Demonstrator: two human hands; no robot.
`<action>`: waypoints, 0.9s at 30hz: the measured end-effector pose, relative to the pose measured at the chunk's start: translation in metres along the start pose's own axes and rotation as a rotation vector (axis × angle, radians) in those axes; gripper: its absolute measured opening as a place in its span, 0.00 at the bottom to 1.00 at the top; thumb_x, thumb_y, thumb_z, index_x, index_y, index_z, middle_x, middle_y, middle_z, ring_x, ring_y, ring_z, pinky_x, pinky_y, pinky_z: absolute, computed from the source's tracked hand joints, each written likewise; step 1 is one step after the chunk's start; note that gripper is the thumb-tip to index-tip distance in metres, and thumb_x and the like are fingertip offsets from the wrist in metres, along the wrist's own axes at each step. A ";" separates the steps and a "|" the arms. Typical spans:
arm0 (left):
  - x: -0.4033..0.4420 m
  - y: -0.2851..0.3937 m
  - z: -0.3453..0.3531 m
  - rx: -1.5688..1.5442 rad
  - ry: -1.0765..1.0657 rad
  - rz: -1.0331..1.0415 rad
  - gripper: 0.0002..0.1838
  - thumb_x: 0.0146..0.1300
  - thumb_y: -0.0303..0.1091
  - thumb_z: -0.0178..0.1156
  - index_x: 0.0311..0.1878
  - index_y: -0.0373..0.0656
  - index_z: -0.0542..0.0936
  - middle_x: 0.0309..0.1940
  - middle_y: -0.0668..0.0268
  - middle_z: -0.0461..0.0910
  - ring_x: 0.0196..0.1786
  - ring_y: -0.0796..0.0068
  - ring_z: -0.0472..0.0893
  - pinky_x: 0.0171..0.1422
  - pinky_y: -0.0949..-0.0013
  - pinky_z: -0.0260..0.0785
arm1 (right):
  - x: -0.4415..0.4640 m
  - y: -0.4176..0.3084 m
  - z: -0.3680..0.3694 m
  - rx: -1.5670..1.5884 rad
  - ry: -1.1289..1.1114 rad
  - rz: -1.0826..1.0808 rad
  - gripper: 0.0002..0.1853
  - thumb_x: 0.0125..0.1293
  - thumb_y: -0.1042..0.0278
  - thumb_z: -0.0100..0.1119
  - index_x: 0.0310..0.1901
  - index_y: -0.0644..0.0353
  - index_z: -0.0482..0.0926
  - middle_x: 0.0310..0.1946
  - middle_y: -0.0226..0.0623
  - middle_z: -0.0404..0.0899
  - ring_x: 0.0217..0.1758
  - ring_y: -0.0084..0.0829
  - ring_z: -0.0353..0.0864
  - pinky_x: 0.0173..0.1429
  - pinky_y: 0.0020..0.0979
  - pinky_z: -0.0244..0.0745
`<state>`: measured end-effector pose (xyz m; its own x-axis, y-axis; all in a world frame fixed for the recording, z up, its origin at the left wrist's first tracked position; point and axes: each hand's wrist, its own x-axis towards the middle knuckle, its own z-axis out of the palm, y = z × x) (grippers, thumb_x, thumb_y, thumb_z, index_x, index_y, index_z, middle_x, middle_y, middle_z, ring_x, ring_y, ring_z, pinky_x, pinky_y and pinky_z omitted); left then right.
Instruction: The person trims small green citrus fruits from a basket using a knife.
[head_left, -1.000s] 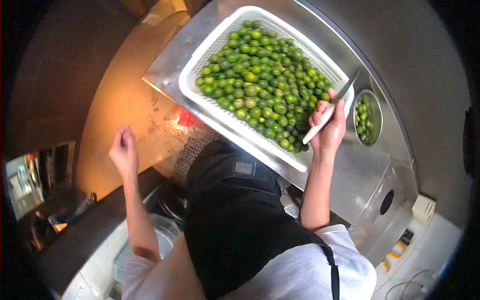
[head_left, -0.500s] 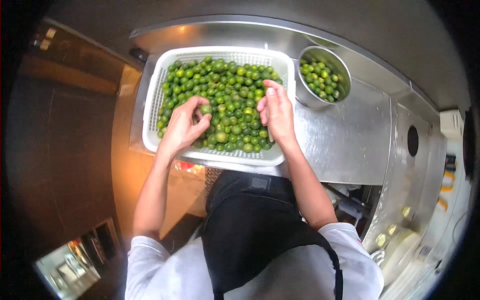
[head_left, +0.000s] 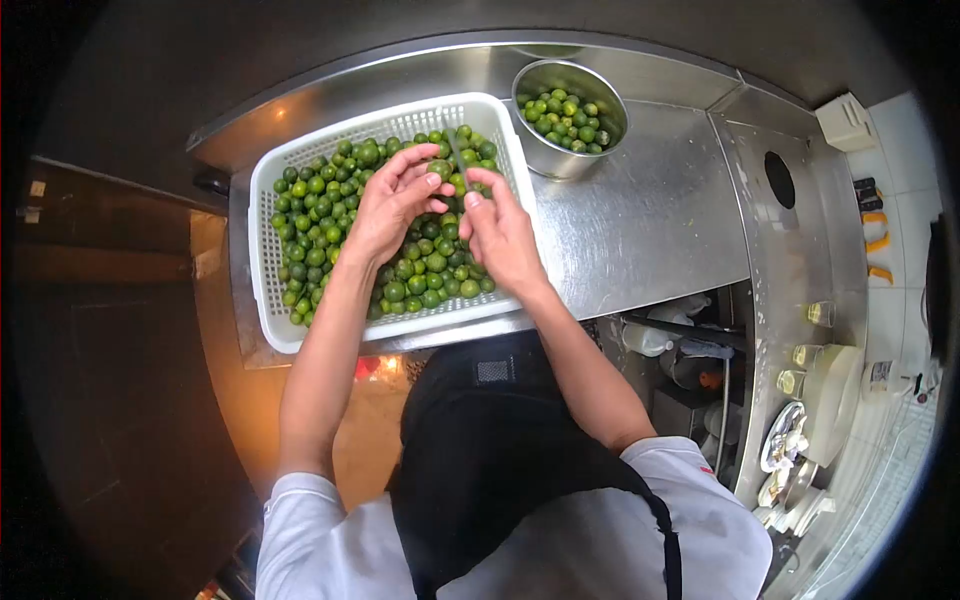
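Observation:
Over a white plastic basket full of small green citrus fruits, both hands are close together. My left hand pinches one green fruit between thumb and fingers. My right hand is closed on a knife, whose blade points up and away beside that fruit. The knife's handle is mostly hidden in the palm. Whether the blade touches the fruit, I cannot tell. A round metal pot holding more green fruits stands right of the basket.
The steel counter extends right of the basket, with a raised back edge. Further right are a round dark hole in the steel surface, several small glasses and stacked dishes. Below the counter lie stored items.
My left hand has come up from beside the basket and taken hold of a fruit. My right hand, still with the knife, has moved in beside it. The camera view has turned.

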<state>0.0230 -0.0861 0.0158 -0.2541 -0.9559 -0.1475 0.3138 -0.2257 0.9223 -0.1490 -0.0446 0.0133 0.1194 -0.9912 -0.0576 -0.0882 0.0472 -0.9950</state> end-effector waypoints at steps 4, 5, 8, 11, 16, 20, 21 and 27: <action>-0.003 -0.004 -0.002 -0.085 -0.030 0.009 0.18 0.67 0.26 0.59 0.59 0.34 0.72 0.45 0.62 0.80 0.44 0.73 0.82 0.49 0.71 0.78 | -0.010 -0.015 0.009 -0.040 0.039 -0.087 0.18 0.72 0.65 0.51 0.61 0.56 0.67 0.25 0.36 0.81 0.28 0.28 0.83 0.34 0.33 0.75; -0.005 -0.005 -0.002 -0.105 -0.041 0.009 0.18 0.67 0.26 0.59 0.59 0.34 0.73 0.44 0.62 0.81 0.44 0.73 0.82 0.49 0.71 0.78 | -0.010 -0.013 0.011 -0.046 0.038 -0.121 0.18 0.72 0.65 0.51 0.61 0.56 0.66 0.24 0.36 0.81 0.28 0.29 0.83 0.34 0.33 0.75; -0.007 -0.004 -0.006 -0.124 -0.060 0.026 0.17 0.65 0.26 0.61 0.57 0.34 0.75 0.44 0.62 0.81 0.43 0.75 0.82 0.50 0.71 0.79 | -0.011 -0.014 0.010 -0.091 0.018 -0.143 0.19 0.71 0.67 0.52 0.62 0.55 0.65 0.22 0.37 0.80 0.27 0.33 0.83 0.34 0.35 0.74; -0.006 -0.003 -0.007 -0.089 -0.039 0.020 0.18 0.64 0.25 0.62 0.57 0.33 0.76 0.45 0.62 0.81 0.43 0.75 0.82 0.50 0.71 0.79 | -0.012 -0.014 0.010 -0.081 0.016 -0.166 0.19 0.71 0.67 0.51 0.62 0.55 0.65 0.22 0.37 0.80 0.26 0.35 0.83 0.34 0.36 0.74; -0.009 -0.002 -0.005 -0.013 -0.053 0.050 0.18 0.65 0.25 0.62 0.56 0.32 0.76 0.46 0.61 0.82 0.43 0.75 0.83 0.49 0.72 0.79 | -0.012 -0.010 0.009 -0.096 0.024 -0.210 0.19 0.72 0.64 0.50 0.63 0.54 0.66 0.22 0.33 0.79 0.25 0.25 0.79 0.32 0.31 0.71; -0.008 -0.004 -0.005 0.016 -0.072 0.034 0.17 0.64 0.26 0.63 0.56 0.31 0.77 0.45 0.61 0.82 0.43 0.76 0.83 0.48 0.72 0.80 | -0.016 -0.005 0.013 -0.085 0.110 -0.228 0.17 0.72 0.67 0.50 0.60 0.56 0.67 0.21 0.38 0.79 0.25 0.35 0.82 0.31 0.36 0.73; -0.007 -0.004 -0.005 0.007 -0.078 0.025 0.17 0.64 0.26 0.63 0.56 0.31 0.77 0.45 0.61 0.82 0.43 0.76 0.83 0.48 0.72 0.80 | -0.017 -0.006 0.015 -0.064 0.131 -0.219 0.17 0.72 0.67 0.50 0.60 0.57 0.67 0.21 0.38 0.79 0.25 0.35 0.81 0.31 0.36 0.73; -0.008 -0.001 -0.002 -0.029 -0.133 0.005 0.18 0.66 0.27 0.61 0.57 0.32 0.76 0.43 0.60 0.82 0.41 0.73 0.84 0.48 0.70 0.79 | -0.017 -0.006 0.017 -0.011 0.237 -0.156 0.18 0.73 0.67 0.48 0.62 0.59 0.67 0.21 0.38 0.78 0.24 0.31 0.80 0.31 0.34 0.73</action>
<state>0.0260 -0.0786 0.0151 -0.3704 -0.9242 -0.0924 0.3410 -0.2278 0.9120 -0.1335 -0.0257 0.0194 -0.1019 -0.9877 0.1182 -0.0977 -0.1083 -0.9893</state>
